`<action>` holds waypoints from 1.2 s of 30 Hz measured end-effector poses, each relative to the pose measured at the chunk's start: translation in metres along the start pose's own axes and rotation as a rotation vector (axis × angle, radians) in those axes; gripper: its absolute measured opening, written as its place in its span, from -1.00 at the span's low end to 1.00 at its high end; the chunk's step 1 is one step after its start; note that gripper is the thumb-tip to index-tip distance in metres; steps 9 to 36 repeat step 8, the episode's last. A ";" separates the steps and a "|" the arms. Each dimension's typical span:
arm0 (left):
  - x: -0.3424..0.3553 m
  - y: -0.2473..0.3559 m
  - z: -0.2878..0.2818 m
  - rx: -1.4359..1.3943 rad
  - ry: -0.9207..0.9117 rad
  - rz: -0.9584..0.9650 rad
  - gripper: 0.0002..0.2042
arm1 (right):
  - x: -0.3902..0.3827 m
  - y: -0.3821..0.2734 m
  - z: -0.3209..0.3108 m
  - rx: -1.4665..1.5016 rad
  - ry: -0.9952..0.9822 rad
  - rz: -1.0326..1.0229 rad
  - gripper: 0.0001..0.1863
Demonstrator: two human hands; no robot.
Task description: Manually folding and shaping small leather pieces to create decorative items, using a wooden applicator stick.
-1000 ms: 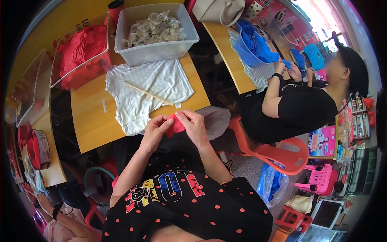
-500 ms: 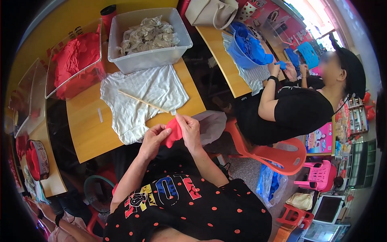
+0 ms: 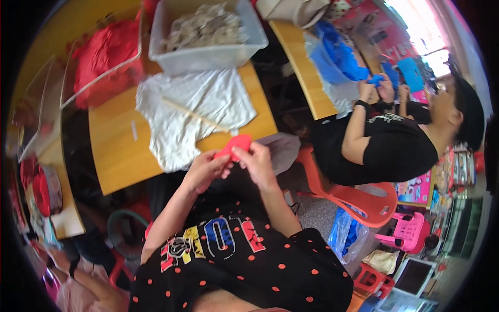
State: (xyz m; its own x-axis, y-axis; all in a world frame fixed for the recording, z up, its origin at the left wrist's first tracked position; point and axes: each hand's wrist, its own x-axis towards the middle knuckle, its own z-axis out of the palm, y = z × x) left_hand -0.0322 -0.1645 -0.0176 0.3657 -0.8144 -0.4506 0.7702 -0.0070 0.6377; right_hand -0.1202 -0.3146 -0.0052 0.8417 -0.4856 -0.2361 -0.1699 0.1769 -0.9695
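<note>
A thin, soft red piece (image 3: 239, 142) is stretched between my two hands, just off the near edge of the table. My left hand (image 3: 207, 170) pinches its left side between thumb and fingers. On the right side, my right hand (image 3: 258, 162) grips it with the thumb lying on top. What the piece is exactly, I cannot make out. Beyond my hands a crumpled white T-shirt (image 3: 182, 99) lies on the wooden table (image 3: 112, 156). Across the shirt rests a thin wooden stick (image 3: 195, 114).
Behind the shirt stand a translucent bin (image 3: 208, 57) of crumpled beige pieces and a clear box (image 3: 101, 78) of red pieces. A co-worker (image 3: 395, 140) at right handles something blue beside a blue tub (image 3: 332, 65). An orange chair (image 3: 358, 195) and a pink stool (image 3: 408, 231) are right.
The view has shifted, so the table appears higher and further right. My fingers have moved on the red piece, which is now folded and tilted flatter instead of hanging down between my hands.
</note>
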 end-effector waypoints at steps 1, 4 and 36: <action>-0.001 0.001 -0.002 -0.030 -0.005 -0.025 -0.75 | 0.000 0.000 0.000 0.001 0.003 0.002 -0.84; 0.001 -0.002 -0.008 -0.089 0.002 -0.056 -0.73 | 0.002 -0.006 0.002 0.072 0.023 -0.022 -0.85; -0.002 -0.010 -0.018 -0.064 -0.032 0.033 -0.69 | -0.001 -0.006 0.005 0.082 -0.036 0.020 -0.81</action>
